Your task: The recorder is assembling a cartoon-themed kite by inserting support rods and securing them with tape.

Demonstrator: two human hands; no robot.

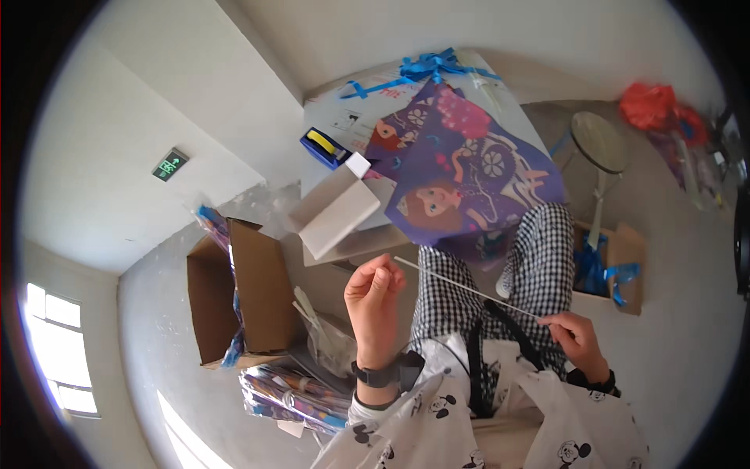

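Grey concrete floor [687, 344] and white walls surround us where we sit, checked trousers over our knees. Our left hand [375, 301] is raised, its fingers [388, 273] pinched shut on one end of a thin white rod [461, 288]; our right hand [574, 336] grips the other end, fingers closed around it. The rod slants across our lap, just below a purple cartoon kite [469, 180] lying on a pale tabletop [332, 117] near its front edge. An open cardboard box [242, 293] stands on the floor to our left, beside packaged kites [293, 395].
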